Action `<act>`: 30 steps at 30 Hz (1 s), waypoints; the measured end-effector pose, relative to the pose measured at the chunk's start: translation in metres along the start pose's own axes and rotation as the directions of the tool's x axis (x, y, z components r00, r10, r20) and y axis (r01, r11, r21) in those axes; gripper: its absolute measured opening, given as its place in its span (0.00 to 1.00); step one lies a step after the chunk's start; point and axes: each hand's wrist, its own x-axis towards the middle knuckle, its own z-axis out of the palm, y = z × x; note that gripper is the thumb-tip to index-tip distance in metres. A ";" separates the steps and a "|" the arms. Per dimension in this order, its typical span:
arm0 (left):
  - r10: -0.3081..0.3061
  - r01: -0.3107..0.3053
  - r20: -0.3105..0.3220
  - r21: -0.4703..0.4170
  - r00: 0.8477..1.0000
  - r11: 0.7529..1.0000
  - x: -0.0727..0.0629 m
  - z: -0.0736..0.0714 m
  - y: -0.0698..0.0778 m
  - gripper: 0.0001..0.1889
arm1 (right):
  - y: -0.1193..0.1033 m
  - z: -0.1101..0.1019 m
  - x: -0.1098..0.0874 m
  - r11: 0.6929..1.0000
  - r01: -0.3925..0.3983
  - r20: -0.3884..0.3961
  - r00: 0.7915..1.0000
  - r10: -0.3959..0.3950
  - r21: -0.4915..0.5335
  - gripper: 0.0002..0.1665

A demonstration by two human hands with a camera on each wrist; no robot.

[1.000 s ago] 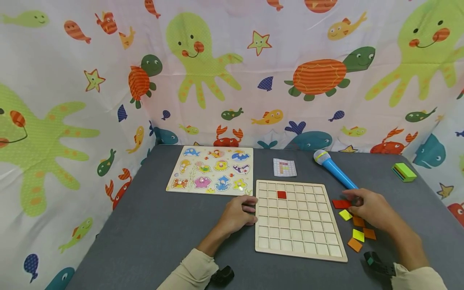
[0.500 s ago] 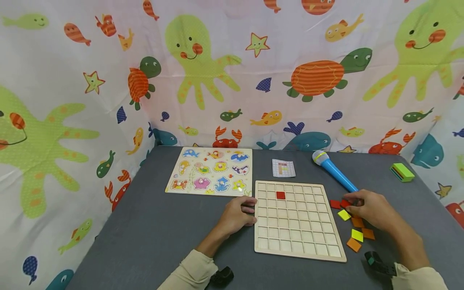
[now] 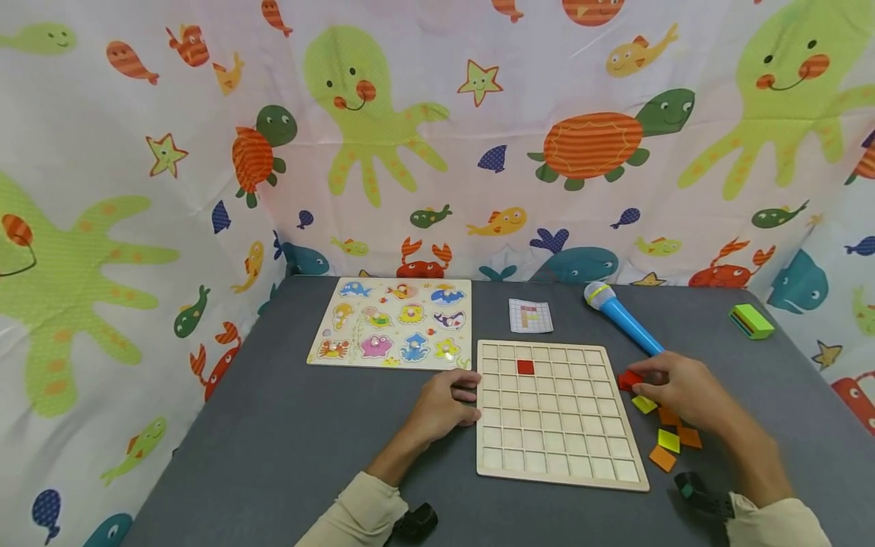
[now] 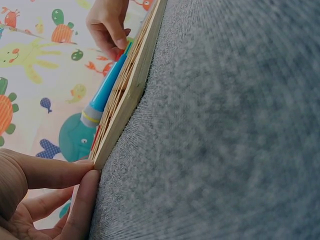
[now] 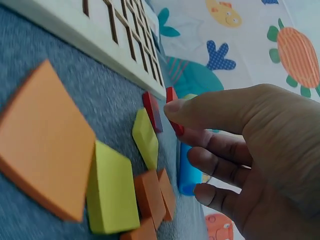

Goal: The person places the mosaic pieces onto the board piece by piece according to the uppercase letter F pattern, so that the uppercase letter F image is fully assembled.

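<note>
Grey tabletop (image 3: 287,441), sea-animal backdrop (image 3: 417,68) behind

Looks onto a white curtain (image 3: 458,171) printed with octopuses (image 3: 352,83), turtles (image 3: 591,144) and crabs (image 3: 420,270), hanging behind and beside a grey table (image 3: 294,433).

1. Head view: looks forward and down across the table (image 3: 287,456), far enough back for the whole grid board (image 3: 557,422).
2. Left wrist view: low, close, turned sideways, beside the left hand (image 4: 55,195), facing along the grid board's edge.
3. Right wrist view: low, close beside the right hand (image 5: 250,135), tilted, facing past loose tiles (image 5: 45,145) toward the backdrop (image 5: 255,30).
4. All three share the right hand, grid board and blue microphone (image 3: 629,323).
</note>
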 end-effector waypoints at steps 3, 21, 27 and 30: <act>-0.008 0.008 0.000 0.012 1.000 1.000 0.001 0.000 -0.001 0.27 | -0.005 0.002 0.000 0.999 0.039 -0.008 0.999 -0.039 0.000 0.22; -0.018 0.018 -0.005 -0.010 1.000 1.000 0.002 -0.001 -0.002 0.28 | -0.048 0.017 0.022 0.981 0.193 -0.024 0.981 -0.192 0.025 0.16; -0.018 0.018 -0.004 -0.003 1.000 1.000 0.003 -0.001 -0.002 0.28 | -0.057 0.025 0.030 0.979 0.199 -0.008 0.980 -0.199 0.049 0.15; -0.022 0.022 -0.002 -0.007 1.000 1.000 0.003 0.000 -0.001 0.29 | -0.061 0.028 0.035 0.981 0.188 -0.006 0.982 -0.188 0.057 0.16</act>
